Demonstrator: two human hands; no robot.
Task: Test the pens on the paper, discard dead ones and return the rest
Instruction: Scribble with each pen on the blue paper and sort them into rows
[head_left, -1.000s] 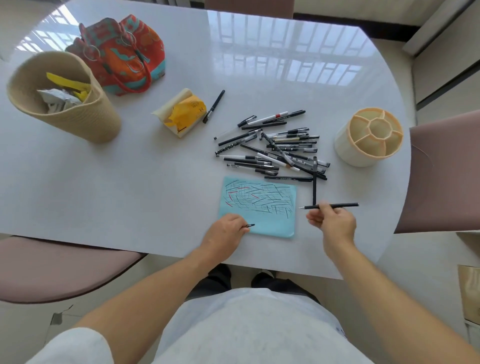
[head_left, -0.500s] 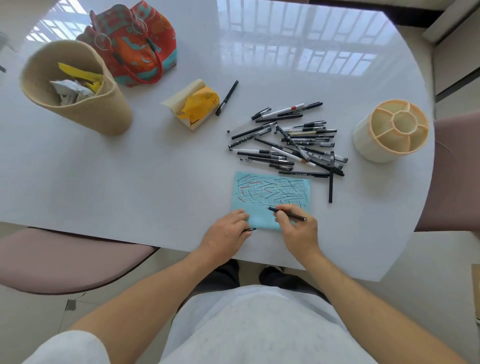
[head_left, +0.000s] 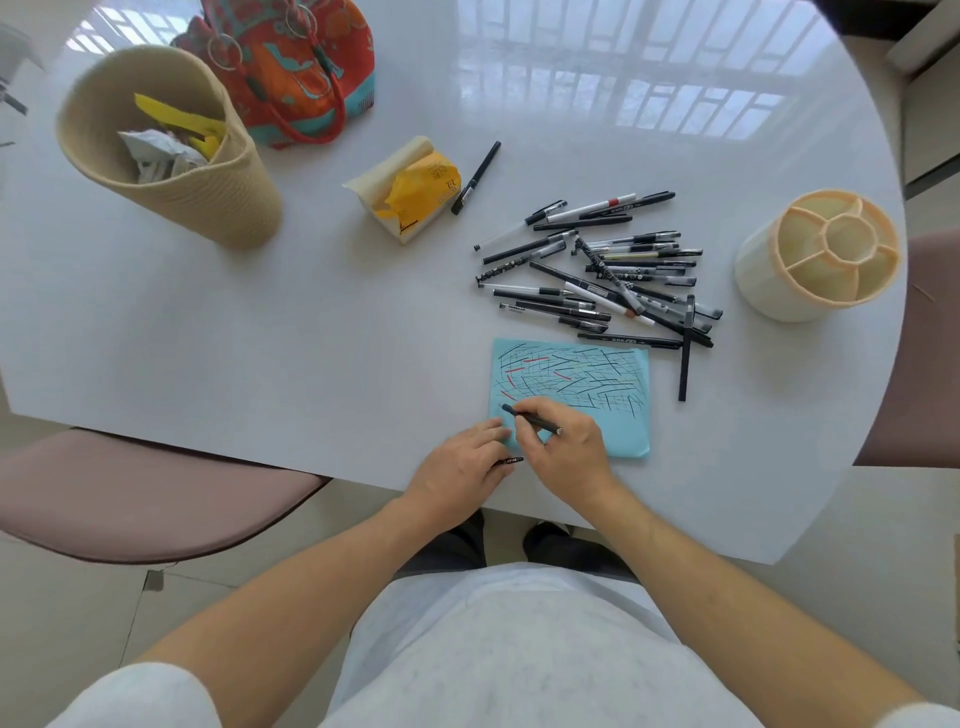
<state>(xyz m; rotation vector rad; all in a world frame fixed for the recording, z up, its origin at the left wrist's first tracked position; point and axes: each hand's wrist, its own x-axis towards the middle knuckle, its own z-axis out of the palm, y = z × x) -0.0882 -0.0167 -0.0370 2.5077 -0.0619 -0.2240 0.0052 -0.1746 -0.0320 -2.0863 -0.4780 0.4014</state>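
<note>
testing is mid-swing here: the right hand (head_left: 566, 457) pinches a dark pen (head_left: 530, 419) with its tip down on the near left corner of the blue paper (head_left: 613, 384), and the left hand (head_left: 457, 470) rests its fingertips on the sheet's left edge while curling around what looks like a small black pen cap (head_left: 510, 461).

progress-wise, the paper is already covered in black strokes plus a few red ones, so i'd guess plenty of pens got tried. but the divided pen holder (head_left: 818, 257) off to the right looks empty in every compartment, so nothing seems returned. the pile of pens (head_left: 602, 270) just beyond the paper is big, and one black pen (head_left: 476, 176) lies apart beside the yellow tissue pack (head_left: 410, 189). the woven bin (head_left: 171, 156) at far left holds crumpled paper and something yellow; can't tell if any dead pens are in there. so i'd say sorting is mostly ahead.

writing: the tissue pack has some print and a few pens have barrel markings, all too small to read.
</note>
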